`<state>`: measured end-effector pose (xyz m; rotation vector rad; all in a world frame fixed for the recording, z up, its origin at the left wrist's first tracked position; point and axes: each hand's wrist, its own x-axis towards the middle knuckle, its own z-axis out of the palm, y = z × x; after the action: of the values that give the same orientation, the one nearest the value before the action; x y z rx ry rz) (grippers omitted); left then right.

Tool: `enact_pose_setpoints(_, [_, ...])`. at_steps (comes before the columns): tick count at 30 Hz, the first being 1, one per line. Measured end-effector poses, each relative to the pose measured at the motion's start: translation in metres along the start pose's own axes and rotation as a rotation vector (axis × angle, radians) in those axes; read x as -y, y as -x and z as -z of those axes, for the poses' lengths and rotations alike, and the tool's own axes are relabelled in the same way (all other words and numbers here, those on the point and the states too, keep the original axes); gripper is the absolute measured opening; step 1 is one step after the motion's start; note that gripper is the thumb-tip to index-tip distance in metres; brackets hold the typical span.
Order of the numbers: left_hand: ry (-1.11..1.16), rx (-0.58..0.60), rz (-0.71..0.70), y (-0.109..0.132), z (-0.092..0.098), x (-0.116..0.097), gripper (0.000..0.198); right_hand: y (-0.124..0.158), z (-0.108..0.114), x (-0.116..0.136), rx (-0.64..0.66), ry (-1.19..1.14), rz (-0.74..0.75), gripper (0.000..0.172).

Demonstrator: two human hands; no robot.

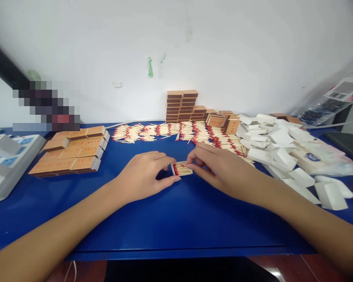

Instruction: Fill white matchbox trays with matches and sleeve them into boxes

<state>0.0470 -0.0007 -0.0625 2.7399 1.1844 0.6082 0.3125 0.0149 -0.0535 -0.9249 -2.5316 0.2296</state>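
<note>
A small white matchbox tray filled with red-tipped matches lies on the blue table between my hands. My left hand pinches the tray's left end with thumb and fingers. My right hand grips its right end, fingers curled over the matches. A long row of loose red-tipped matches runs across the table just behind the hands.
Flat stacks of orange matchboxes lie at the left, and taller stacks stand against the wall. A heap of empty white trays covers the right side. A grey power strip sits at the far left.
</note>
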Motion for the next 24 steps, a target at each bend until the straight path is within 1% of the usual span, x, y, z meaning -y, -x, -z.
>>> enact_pose_setpoints(3, [0.007, 0.002, -0.011, -0.001, -0.001, 0.001, 0.028, 0.001, -0.006, 0.008, 0.01, 0.029, 0.041, 0.014])
enact_pose_setpoints(7, [0.016, 0.001, -0.031, -0.001, -0.002, 0.0, 0.027, 0.001, -0.012, 0.004, 0.024, 0.024, 0.012, 0.013])
enact_pose_setpoints(9, [0.018, 0.0, -0.036, -0.002, -0.002, -0.001, 0.027, 0.0, -0.011, 0.001, 0.038, -0.029, -0.004, 0.012])
enact_pose_setpoints(12, [0.023, 0.003, -0.026, -0.001, -0.001, -0.001, 0.029, -0.001, -0.004, -0.007, 0.036, -0.065, -0.034, 0.011])
enact_pose_setpoints(14, [0.029, 0.007, -0.018, -0.001, 0.0, -0.001, 0.03, -0.001, 0.003, -0.018, 0.007, -0.013, -0.064, 0.012])
enact_pose_setpoints(17, [0.035, 0.01, -0.015, 0.001, 0.002, 0.0, 0.031, 0.002, 0.015, -0.043, -0.029, 0.13, -0.12, 0.016])
enact_pose_setpoints(21, [0.021, 0.017, -0.019, 0.002, 0.003, 0.001, 0.03, 0.004, 0.022, -0.075, 0.029, 0.249, -0.201, 0.018])
enact_pose_setpoints(24, [0.013, 0.015, -0.018, 0.002, 0.004, 0.001, 0.03, 0.003, 0.02, -0.083, 0.089, 0.231, -0.227, 0.019])
